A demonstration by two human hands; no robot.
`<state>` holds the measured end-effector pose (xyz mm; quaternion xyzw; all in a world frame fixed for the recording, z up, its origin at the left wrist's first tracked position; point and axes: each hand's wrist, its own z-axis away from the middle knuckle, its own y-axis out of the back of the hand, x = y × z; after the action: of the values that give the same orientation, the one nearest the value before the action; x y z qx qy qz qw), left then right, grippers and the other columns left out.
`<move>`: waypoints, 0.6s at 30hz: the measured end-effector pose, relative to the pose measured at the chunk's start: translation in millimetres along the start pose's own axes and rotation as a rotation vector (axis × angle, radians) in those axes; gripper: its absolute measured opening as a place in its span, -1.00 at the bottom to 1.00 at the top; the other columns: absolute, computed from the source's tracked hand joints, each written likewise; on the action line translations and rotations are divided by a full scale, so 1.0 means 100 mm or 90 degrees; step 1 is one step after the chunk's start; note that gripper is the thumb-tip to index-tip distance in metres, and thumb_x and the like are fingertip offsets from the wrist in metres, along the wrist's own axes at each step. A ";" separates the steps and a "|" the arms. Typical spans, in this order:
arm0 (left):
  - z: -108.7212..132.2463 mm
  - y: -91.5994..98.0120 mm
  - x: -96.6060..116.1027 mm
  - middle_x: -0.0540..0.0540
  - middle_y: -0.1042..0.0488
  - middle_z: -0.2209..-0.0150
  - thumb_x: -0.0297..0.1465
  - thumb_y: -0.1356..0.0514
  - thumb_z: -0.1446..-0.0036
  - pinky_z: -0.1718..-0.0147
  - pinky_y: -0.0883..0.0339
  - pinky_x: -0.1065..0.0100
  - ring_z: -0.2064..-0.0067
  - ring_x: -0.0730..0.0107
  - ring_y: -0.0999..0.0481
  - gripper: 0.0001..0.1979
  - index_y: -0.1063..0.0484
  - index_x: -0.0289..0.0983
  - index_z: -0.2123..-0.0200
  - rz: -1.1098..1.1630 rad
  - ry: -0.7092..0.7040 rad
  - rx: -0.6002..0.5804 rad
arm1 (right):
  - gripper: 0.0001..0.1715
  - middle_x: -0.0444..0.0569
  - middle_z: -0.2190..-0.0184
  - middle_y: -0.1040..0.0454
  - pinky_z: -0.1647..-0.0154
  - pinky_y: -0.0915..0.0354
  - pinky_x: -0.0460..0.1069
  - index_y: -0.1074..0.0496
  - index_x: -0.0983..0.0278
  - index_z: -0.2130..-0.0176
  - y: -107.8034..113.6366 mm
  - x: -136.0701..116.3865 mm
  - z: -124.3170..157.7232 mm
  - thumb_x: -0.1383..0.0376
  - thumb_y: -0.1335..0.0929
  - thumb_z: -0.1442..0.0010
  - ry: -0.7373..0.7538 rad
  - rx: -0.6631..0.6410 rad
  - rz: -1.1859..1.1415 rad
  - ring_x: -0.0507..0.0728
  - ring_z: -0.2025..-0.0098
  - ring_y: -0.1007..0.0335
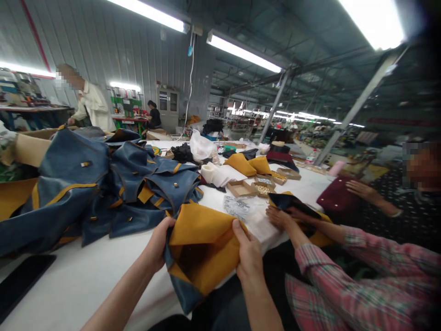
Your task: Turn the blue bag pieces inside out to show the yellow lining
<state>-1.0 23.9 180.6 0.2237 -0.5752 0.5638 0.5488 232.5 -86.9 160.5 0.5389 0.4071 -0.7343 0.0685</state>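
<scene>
A blue leather piece with a yellow lining is held open above the near edge of the white table, its dark inside facing me. My left hand grips its left edge, fingers partly hidden behind it. On the right edge, my right hand has the thumb pressed on the yellow lining. Left of it lies a heap of similar blue pieces with yellow strips and small metal fittings.
Beyond are cardboard trays of small metal parts, a plastic bag of parts and yellow pieces. A person in plaid sleeves works close on my right. A black phone-like object lies at the left.
</scene>
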 end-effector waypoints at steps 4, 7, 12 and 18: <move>0.16 -0.02 0.06 -0.23 -0.76 -0.07 -0.01 -0.53 -0.18 -0.19 -0.53 0.07 -0.15 -0.16 -0.69 -0.35 -0.65 -0.24 -0.21 -0.150 -0.039 -0.324 | -0.14 0.20 -0.08 -0.78 -0.29 -0.61 0.33 -0.67 0.27 -0.24 0.03 0.08 -0.05 -0.19 -0.67 -0.18 -0.067 -0.107 -0.155 0.48 -0.21 -0.72; 0.16 -0.02 0.11 -0.11 -0.75 -0.10 -0.25 -0.57 -0.08 -0.12 -0.47 0.17 -0.16 -0.18 -0.64 -0.44 -0.68 -0.21 -0.16 -0.401 -0.143 -0.340 | -0.15 0.22 -0.10 -0.77 -0.40 -0.54 0.43 -0.68 0.23 -0.23 0.03 0.09 0.02 -0.32 -0.55 -0.29 -0.116 -0.169 -0.184 0.52 -0.33 -0.64; 0.04 0.01 0.15 -0.10 -0.77 0.11 -0.29 -0.30 -0.29 0.06 -0.41 0.22 -0.05 -0.11 -0.66 -0.78 -0.74 -0.26 0.19 -0.477 -0.120 -0.263 | -0.06 0.23 -0.12 -0.76 -0.31 -0.60 0.44 -0.70 0.19 -0.19 0.03 0.13 0.09 -0.46 -0.46 -0.27 -0.129 -0.224 -0.184 0.54 -0.36 -0.61; 0.17 0.20 0.24 -0.13 -0.78 0.16 -0.15 -0.57 -0.09 0.11 -0.46 0.26 0.09 0.00 -0.69 -0.66 -0.77 -0.26 0.18 -0.324 0.067 -0.269 | -0.15 0.30 0.03 -0.79 -0.02 -0.69 0.25 -0.76 0.38 0.05 0.11 0.28 -0.15 -0.35 -0.56 -0.25 -0.011 -0.167 -0.071 0.47 0.04 -0.79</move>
<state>-32.6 22.7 197.8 0.2120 -0.5760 0.2877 0.7352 238.2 -74.1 129.5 0.4959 0.5281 -0.6819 0.1011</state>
